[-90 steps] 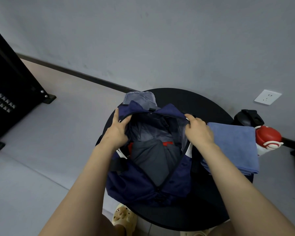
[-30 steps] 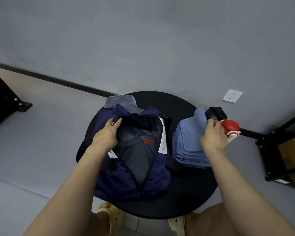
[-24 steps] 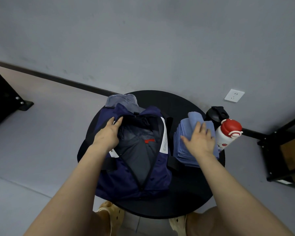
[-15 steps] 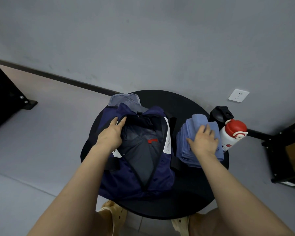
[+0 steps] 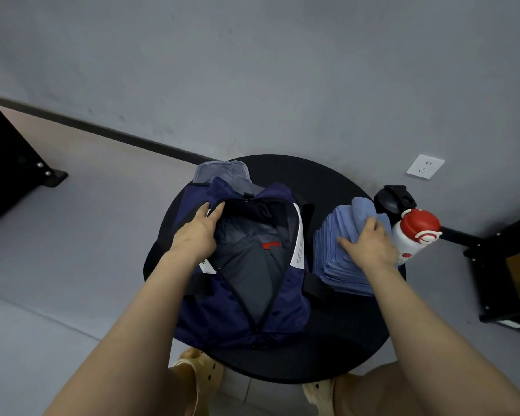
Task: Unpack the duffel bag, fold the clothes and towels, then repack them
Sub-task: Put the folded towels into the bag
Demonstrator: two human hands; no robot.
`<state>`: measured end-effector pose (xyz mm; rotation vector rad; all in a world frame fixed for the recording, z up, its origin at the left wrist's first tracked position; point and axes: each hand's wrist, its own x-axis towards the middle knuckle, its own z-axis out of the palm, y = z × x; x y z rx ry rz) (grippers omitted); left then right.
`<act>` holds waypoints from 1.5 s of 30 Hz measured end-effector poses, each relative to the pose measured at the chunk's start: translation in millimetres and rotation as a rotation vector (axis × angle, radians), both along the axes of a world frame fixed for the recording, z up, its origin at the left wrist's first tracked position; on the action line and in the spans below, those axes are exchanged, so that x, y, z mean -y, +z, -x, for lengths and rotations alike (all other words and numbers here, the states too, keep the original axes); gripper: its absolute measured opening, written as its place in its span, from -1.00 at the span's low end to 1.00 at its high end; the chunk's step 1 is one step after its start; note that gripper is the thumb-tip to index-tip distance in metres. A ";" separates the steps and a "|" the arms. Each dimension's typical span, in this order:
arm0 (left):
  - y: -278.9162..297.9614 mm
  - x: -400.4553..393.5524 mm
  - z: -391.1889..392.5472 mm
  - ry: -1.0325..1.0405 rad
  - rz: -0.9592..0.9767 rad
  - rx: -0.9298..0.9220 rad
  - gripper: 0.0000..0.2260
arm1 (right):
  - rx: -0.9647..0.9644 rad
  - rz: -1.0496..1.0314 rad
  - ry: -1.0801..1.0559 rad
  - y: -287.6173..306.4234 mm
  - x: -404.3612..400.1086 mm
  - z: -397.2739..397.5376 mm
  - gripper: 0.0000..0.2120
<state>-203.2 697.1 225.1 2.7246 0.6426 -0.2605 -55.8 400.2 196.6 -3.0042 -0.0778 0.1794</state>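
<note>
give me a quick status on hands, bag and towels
Left hand holds duffel bag rim open. Right hand grips blue towels beside it. Red-capped bottle close by right hand.

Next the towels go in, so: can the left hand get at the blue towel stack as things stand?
Probably not easily: the left hand holds the duffel bag open at its far-side rim, and the bag stands between it and the blue towel stack, where the right hand already rests.
</note>
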 end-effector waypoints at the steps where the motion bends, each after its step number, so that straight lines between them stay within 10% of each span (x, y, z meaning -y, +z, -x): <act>1: 0.1 0.2 0.0 -0.001 -0.002 -0.001 -0.20 | -0.008 0.027 0.003 -0.6 -0.4 0.5 -0.23; 32: -0.9 -3.4 0.3 0.000 0.021 0.011 -0.21 | 0.098 -0.613 -0.155 53.7 28.5 -9.0 -0.58; 45: -0.2 -1.0 0.7 -0.001 0.000 0.003 -0.21 | -0.053 0.039 0.154 4.8 8.0 4.2 -0.16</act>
